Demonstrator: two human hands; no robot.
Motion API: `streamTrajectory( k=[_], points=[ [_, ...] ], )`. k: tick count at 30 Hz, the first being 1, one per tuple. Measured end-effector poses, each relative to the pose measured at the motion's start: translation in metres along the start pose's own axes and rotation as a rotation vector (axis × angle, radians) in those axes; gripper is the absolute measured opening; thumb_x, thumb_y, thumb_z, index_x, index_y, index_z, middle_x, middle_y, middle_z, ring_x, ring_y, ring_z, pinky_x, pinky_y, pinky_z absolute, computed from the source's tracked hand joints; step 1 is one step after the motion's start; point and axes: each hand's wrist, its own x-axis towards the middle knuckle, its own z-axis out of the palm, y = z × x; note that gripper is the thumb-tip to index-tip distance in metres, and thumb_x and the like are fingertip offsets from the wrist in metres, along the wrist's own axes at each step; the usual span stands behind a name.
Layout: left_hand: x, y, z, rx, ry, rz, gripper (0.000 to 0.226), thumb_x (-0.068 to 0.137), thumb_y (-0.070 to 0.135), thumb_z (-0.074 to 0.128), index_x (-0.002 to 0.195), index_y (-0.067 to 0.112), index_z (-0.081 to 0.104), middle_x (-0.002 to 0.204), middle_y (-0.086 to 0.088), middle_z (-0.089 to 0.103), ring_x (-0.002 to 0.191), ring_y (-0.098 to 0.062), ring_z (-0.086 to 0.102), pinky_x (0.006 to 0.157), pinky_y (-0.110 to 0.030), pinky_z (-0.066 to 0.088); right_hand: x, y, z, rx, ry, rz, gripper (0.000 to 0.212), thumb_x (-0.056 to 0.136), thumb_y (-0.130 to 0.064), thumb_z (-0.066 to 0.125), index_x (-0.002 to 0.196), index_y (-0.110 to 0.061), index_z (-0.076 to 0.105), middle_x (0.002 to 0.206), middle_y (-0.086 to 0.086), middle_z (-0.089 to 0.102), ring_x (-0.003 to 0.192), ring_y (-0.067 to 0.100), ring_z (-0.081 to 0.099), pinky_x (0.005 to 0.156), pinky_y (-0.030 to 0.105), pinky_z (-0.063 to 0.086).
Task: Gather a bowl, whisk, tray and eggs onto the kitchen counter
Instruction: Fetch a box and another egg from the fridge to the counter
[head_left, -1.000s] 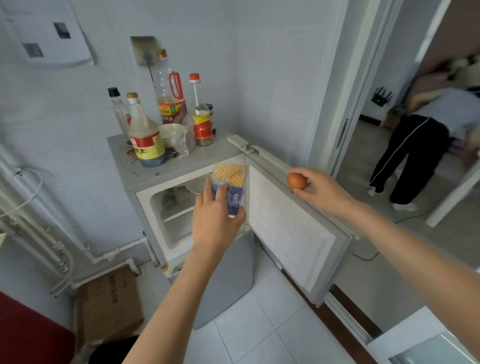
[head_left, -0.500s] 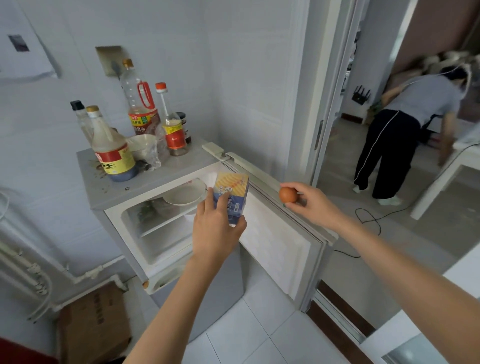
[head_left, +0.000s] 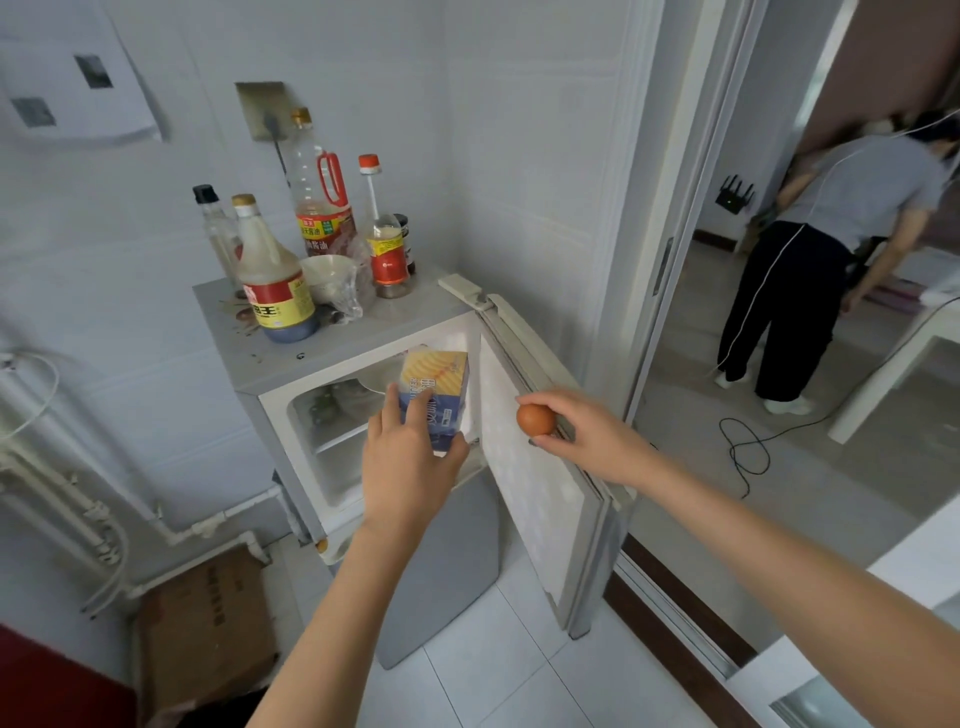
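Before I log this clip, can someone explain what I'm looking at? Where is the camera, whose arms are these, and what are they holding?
No machine here: a person wears one wide-angle camera on the head, so you look down along their own bare arms. The left hand has its grip on a blue-and-yellow cardboard carton at the open upper compartment of a small grey fridge. The right hand pinches a brown egg beside the open white fridge door. On the fridge top stand several sauce bottles and a white bowl. A second person bends over in the room beyond the doorway.
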Motion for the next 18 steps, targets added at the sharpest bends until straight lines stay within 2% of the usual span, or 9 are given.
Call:
streamTrajectory(
  k=[9,15,18],
  points=[
    [-0.025,-0.083,-0.056,0.016,0.086,-0.086,0.061,0.081,0.038,0.063,0.136,0.018,0.046,0.151,-0.015,0.033,0.125,-0.037,0.042,0.096,-0.043,0.043,0.041,-0.094,0.084,0.031,-0.028,-0.104,0.048,0.087,-0.027,0.067,0.132,-0.031,0.049,0.13,-0.009,0.053,0.117,0.007,0.05,0.099,0.024,0.042],
    [-0.033,-0.141,-0.091,0.086,0.134,-0.209,0.062,0.08,0.037,0.065,0.135,0.015,0.048,0.149,-0.019,0.036,0.121,-0.041,0.045,0.096,-0.043,0.042,0.097,-0.149,0.141,-0.001,-0.086,-0.252,0.048,0.085,-0.022,0.069,0.131,-0.023,0.053,0.126,-0.002,0.056,0.115,0.011,0.049,0.093,0.01,0.032],
    [-0.029,-0.171,-0.108,0.135,0.177,-0.303,0.062,0.08,0.036,0.066,0.136,0.015,0.048,0.149,-0.018,0.035,0.121,-0.04,0.045,0.096,-0.043,0.042,0.131,-0.171,0.171,-0.007,-0.084,-0.365,0.046,0.083,-0.019,0.07,0.127,-0.018,0.056,0.12,0.002,0.059,0.112,0.019,0.053,0.095,0.027,0.042]
  ],
)
